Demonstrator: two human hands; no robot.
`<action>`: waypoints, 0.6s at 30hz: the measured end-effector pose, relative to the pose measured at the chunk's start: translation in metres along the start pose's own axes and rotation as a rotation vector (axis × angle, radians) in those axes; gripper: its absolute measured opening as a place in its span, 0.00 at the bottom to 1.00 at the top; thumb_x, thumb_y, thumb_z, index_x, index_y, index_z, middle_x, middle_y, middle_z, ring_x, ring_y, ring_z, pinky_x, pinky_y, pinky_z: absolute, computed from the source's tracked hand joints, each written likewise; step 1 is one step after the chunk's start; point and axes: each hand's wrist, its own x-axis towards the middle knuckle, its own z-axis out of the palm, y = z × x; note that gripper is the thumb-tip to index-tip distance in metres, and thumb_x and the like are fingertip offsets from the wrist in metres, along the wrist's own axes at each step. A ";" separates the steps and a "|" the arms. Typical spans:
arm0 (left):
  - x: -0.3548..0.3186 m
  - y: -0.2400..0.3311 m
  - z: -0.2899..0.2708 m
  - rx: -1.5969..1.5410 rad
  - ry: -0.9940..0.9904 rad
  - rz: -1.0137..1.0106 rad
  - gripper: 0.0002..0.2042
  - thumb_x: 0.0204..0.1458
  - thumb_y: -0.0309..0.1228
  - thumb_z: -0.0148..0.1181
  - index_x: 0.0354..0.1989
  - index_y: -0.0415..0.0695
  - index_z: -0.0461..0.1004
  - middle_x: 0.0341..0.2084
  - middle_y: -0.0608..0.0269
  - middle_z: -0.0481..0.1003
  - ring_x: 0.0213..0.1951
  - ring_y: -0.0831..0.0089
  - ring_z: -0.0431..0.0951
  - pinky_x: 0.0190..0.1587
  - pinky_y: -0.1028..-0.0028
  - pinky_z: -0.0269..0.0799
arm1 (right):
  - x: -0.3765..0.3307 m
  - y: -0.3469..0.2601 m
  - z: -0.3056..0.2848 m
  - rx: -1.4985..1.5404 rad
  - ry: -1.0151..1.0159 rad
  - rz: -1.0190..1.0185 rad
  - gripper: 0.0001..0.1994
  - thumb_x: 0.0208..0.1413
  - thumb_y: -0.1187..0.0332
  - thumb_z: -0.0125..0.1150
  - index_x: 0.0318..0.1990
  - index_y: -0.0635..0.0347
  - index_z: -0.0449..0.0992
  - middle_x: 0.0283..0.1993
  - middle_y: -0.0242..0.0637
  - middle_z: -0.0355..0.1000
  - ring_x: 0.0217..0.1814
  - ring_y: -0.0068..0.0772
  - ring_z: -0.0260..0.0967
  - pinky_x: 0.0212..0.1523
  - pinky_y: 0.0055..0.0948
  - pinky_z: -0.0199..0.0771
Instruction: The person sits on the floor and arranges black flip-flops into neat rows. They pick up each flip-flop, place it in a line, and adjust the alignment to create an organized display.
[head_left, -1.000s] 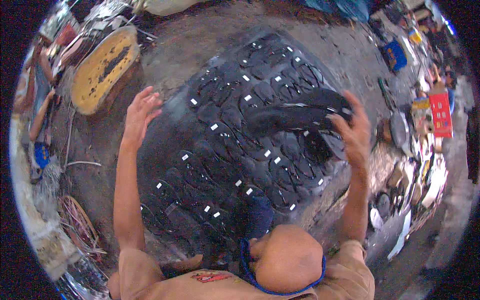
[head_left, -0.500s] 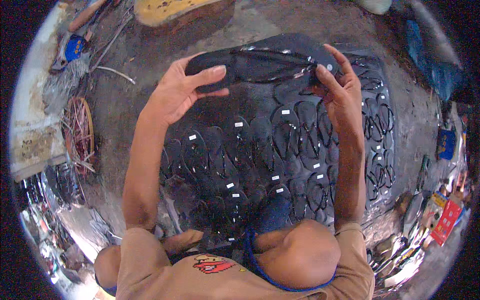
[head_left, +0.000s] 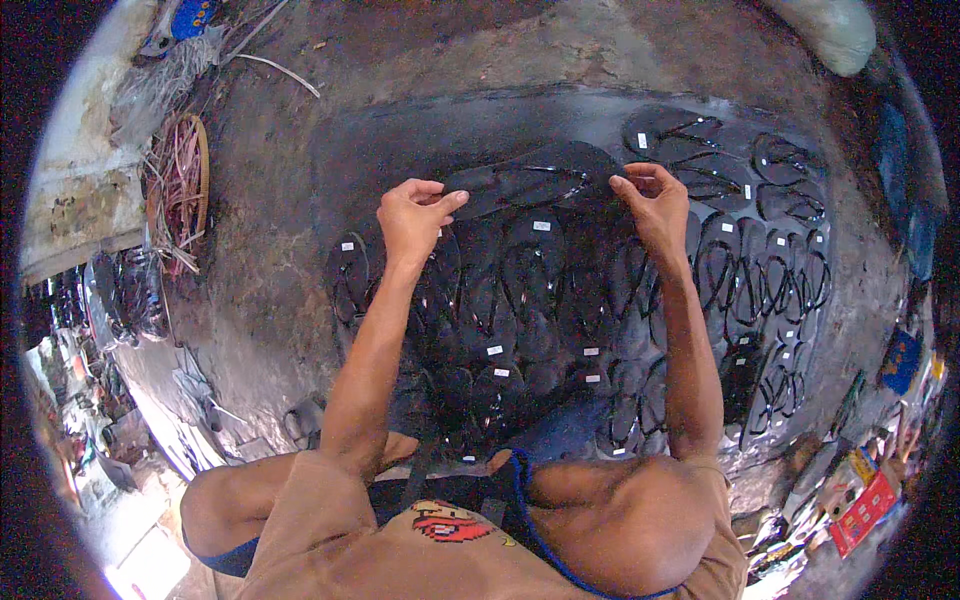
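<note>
A black flip-flop [head_left: 520, 185] with a shiny thong strap lies crosswise between my hands, low over or on a dark sheet [head_left: 440, 125]; I cannot tell whether it touches. At its left end, my left hand [head_left: 412, 218] pinches the edge between thumb and fingers. My right hand [head_left: 656, 208] grips the other end, where the strap meets the sole, with thumb and fingertips. Nearer to me, rows of black flip-flops [head_left: 540, 265] cover the sheet, many with small white labels. More flip-flops [head_left: 670, 140] lie beyond my right hand.
On the left is a round basket [head_left: 203, 190] with pinkish strips, beside a stained pale block [head_left: 85, 210]. A pale rounded sack [head_left: 830, 35] stands at the far right. A red packet [head_left: 865, 513] and assorted clutter lie at the lower right. My bent knees flank the near edge.
Both hands have brought the flip-flop down and nearer to me, toward the sheet. My hands are closer together, and the left fingers have drawn in. The view has shifted too.
</note>
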 end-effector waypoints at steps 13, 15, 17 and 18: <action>0.010 -0.013 0.010 -0.007 -0.047 -0.009 0.20 0.47 0.33 0.83 0.42 0.31 0.83 0.33 0.54 0.86 0.31 0.73 0.86 0.33 0.74 0.83 | 0.003 0.001 -0.005 -0.079 0.005 0.067 0.18 0.53 0.59 0.78 0.47 0.60 0.88 0.44 0.42 0.86 0.46 0.35 0.85 0.51 0.34 0.82; 0.010 -0.011 0.010 -0.032 -0.060 -0.030 0.19 0.47 0.31 0.83 0.41 0.31 0.83 0.32 0.55 0.85 0.32 0.74 0.85 0.34 0.74 0.85 | 0.004 0.000 -0.005 -0.095 0.001 0.066 0.18 0.52 0.59 0.78 0.47 0.60 0.88 0.44 0.42 0.87 0.45 0.35 0.85 0.50 0.34 0.82; 0.005 -0.006 0.009 -0.066 -0.082 -0.051 0.19 0.47 0.31 0.83 0.41 0.31 0.83 0.32 0.55 0.85 0.32 0.74 0.85 0.34 0.74 0.85 | 0.006 -0.001 -0.011 -0.056 -0.040 0.134 0.18 0.52 0.60 0.78 0.47 0.60 0.88 0.43 0.42 0.87 0.44 0.36 0.85 0.50 0.35 0.83; 0.004 -0.010 0.008 -0.043 -0.079 -0.061 0.19 0.47 0.30 0.83 0.41 0.31 0.83 0.32 0.55 0.85 0.32 0.74 0.85 0.34 0.74 0.85 | 0.005 0.000 -0.011 -0.035 -0.067 0.167 0.18 0.52 0.60 0.78 0.47 0.60 0.88 0.43 0.42 0.87 0.44 0.37 0.85 0.50 0.35 0.83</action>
